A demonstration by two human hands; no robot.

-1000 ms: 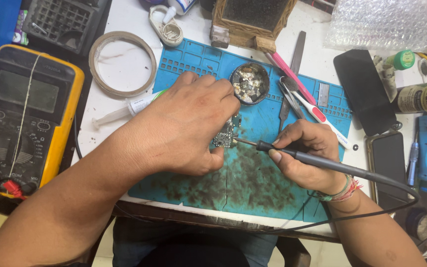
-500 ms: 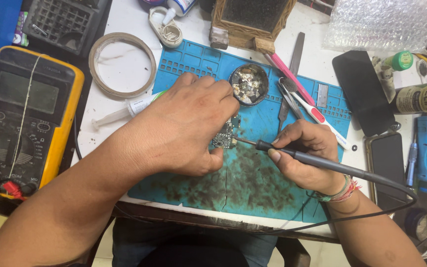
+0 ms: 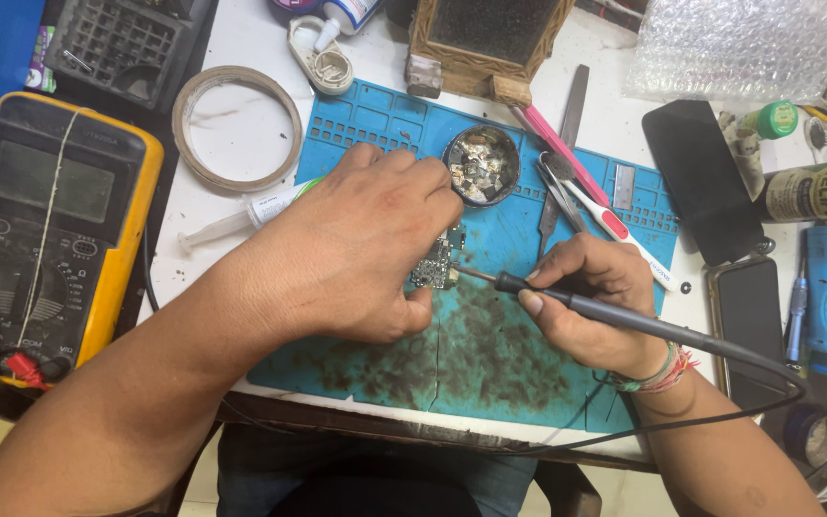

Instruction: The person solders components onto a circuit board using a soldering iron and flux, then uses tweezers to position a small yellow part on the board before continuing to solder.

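- The left hand (image 3: pixel 356 254) lies palm-down on the blue work mat (image 3: pixel 375 120), its fingers curled over a small circuit board (image 3: pixel 435 263) and pinning it to the mat; thumb and fingertips close on the board's edges, so most of the board is hidden.
- The board sits near the middle of the mat, just below a round tin of metal scraps (image 3: pixel 480 165), on the stained, darkened part of the surface.
- The right hand (image 3: pixel 591 302) grips a dark soldering iron (image 3: pixel 624 321) like a pen, fingers wrapped tight around the handle, the thin tip touching the right edge of the board.
- Against the frames of a second and half a second ago, almost nothing has shifted: both hands keep the same grip and the same place, and the tip stays at the same spot on the board (any motion is too slight to make out).
- The iron's cable runs off to the right past a wrist with coloured thread bands.
- Around them: a yellow multimeter (image 3: pixel 55 225) at the left, a roll of tape (image 3: pixel 237 127) and a syringe (image 3: pixel 232 222) beside the left hand, tweezers (image 3: pixel 552 196) and a pink tool (image 3: pixel 557 144) above the right hand, and two dark phones (image 3: pixel 701 177) at the right.
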